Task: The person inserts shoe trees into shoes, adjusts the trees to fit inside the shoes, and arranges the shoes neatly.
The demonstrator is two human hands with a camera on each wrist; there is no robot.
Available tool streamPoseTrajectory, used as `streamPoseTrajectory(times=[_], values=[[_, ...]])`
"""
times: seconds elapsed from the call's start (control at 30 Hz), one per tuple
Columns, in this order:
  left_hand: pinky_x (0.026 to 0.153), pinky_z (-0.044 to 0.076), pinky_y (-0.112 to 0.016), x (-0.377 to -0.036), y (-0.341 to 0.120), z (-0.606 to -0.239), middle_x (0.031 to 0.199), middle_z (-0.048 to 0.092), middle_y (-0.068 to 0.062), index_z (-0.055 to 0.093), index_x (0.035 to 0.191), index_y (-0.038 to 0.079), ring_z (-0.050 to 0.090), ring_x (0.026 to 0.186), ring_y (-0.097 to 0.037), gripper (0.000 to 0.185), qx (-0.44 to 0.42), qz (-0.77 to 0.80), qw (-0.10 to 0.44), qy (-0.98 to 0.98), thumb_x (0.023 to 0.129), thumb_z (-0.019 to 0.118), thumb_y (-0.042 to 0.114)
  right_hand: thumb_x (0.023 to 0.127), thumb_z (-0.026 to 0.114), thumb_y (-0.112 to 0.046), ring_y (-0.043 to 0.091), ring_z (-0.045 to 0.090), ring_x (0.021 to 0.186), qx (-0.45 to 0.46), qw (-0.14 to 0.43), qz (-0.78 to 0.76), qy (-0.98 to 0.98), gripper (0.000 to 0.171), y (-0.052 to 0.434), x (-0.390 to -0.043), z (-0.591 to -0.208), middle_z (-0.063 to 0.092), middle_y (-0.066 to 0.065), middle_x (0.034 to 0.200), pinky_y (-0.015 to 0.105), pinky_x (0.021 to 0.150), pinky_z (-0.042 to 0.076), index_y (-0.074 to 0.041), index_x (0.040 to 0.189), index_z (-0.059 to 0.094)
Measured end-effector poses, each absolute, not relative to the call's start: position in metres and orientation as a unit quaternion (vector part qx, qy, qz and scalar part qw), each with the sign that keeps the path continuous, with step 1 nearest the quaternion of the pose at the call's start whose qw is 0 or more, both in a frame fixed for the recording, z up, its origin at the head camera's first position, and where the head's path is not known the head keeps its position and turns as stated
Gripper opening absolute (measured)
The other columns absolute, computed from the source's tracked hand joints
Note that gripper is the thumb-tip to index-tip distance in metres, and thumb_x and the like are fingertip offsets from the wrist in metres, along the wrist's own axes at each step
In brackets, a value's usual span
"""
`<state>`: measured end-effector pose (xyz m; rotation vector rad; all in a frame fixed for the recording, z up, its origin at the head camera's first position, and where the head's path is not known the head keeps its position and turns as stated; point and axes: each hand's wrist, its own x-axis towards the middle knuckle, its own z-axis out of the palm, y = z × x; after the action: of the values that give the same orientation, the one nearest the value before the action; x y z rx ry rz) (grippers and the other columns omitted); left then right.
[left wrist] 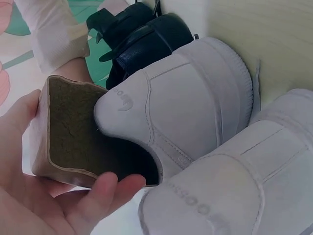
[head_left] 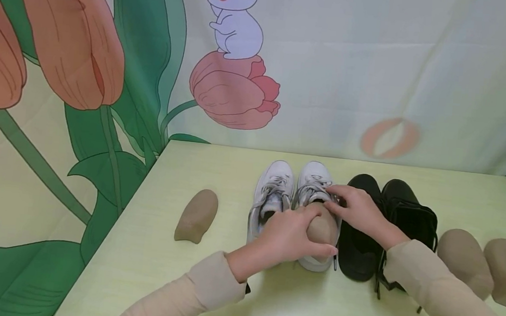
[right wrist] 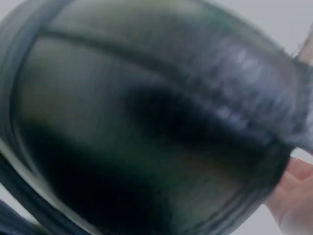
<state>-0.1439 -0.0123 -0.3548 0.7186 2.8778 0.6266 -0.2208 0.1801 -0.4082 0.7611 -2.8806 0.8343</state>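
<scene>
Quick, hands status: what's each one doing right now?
Left hand: grips the brown insert at the heel of a white shoe.
Right hand: rests on that shoe's opening; grip cannot be told.

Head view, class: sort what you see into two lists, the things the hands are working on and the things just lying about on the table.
In hand:
left hand
right hand
brown shoe filler, going into the heel opening
right white sneaker

Lying about:
left white sneaker
black shoes
filler at left
two fillers at right
</scene>
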Motion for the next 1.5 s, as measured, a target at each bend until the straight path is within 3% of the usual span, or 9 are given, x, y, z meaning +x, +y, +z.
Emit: streamPoseTrajectory(times=[0.17,0.4,0.6,0.8,1.0,1.3,1.5], values=[[0.062,0.044,-0.027,-0.141,-0.012,-0.357,0.120,0.055,0.002,0.041,0.129,0.023,0.061,0.084,-0.019,0.077,0.233,0.187,0.044,0.953,0.068,0.056,0.067,0.084,0.059,-0.022,0.029,0.058,0.099,0.284,0.130,0.170,-0.935,0.030,0.175,-0.222,-0.410,0.059,0.015,0.113,0.042,0.078,0.047,-0.005,0.108,0.062],[0.072,0.047,-0.029,-0.139,-0.013,-0.361,0.129,0.049,0.000,0.038,0.131,0.021,0.061,0.091,-0.022,0.078,0.238,0.204,0.039,0.949,0.069,0.058,0.063,0.081,0.061,-0.016,0.024,0.063,0.081,0.326,0.219,0.139,-0.909,0.019,0.169,-0.223,-0.411,0.065,0.010,0.098,0.037,0.065,0.051,-0.005,0.096,0.066],[0.069,0.047,-0.028,-0.139,-0.012,-0.365,0.125,0.052,-0.003,0.040,0.130,0.019,0.062,0.084,-0.022,0.077,0.245,0.193,0.020,0.950,0.070,0.058,0.063,0.081,0.059,-0.013,0.018,0.060,0.062,0.340,0.233,0.133,-0.901,0.013,0.167,-0.224,-0.411,0.065,0.007,0.087,0.031,0.052,0.047,-0.007,0.089,0.066],[0.067,0.047,-0.027,-0.139,-0.011,-0.367,0.120,0.055,-0.005,0.041,0.128,0.018,0.062,0.082,-0.021,0.074,0.249,0.201,0.014,0.947,0.070,0.058,0.062,0.079,0.058,-0.009,0.008,0.036,0.043,0.360,0.252,0.123,-0.890,0.006,0.165,-0.226,-0.411,0.051,0.000,0.064,0.022,0.041,0.029,-0.011,0.074,0.059],[0.066,0.045,-0.025,-0.140,-0.007,-0.367,0.116,0.056,-0.001,0.039,0.127,0.020,0.060,0.083,-0.016,0.073,0.237,0.250,0.018,0.939,0.070,0.059,0.061,0.079,0.057,-0.008,0.006,0.027,0.042,0.358,0.244,0.118,-0.894,0.011,0.163,-0.226,-0.409,0.045,-0.001,0.059,0.021,0.041,0.025,-0.012,0.069,0.055],[0.075,0.046,-0.030,-0.142,0.002,-0.367,0.111,0.058,0.005,0.047,0.119,0.016,0.059,0.093,-0.015,0.068,0.190,0.284,0.017,0.940,0.070,0.059,0.061,0.079,0.057,-0.006,0.005,0.025,0.043,0.363,0.243,0.126,-0.891,0.017,0.163,-0.227,-0.406,0.041,-0.002,0.057,0.021,0.043,0.024,-0.012,0.064,0.051],[0.059,0.042,-0.024,-0.145,0.002,-0.368,0.094,0.063,0.006,0.052,0.114,0.020,0.060,0.080,-0.011,0.064,0.170,0.248,0.001,0.954,0.069,0.056,0.066,0.078,0.057,-0.005,0.004,0.024,0.042,0.366,0.248,0.132,-0.887,0.017,0.163,-0.227,-0.406,0.039,-0.003,0.056,0.020,0.043,0.023,-0.013,0.064,0.052]])
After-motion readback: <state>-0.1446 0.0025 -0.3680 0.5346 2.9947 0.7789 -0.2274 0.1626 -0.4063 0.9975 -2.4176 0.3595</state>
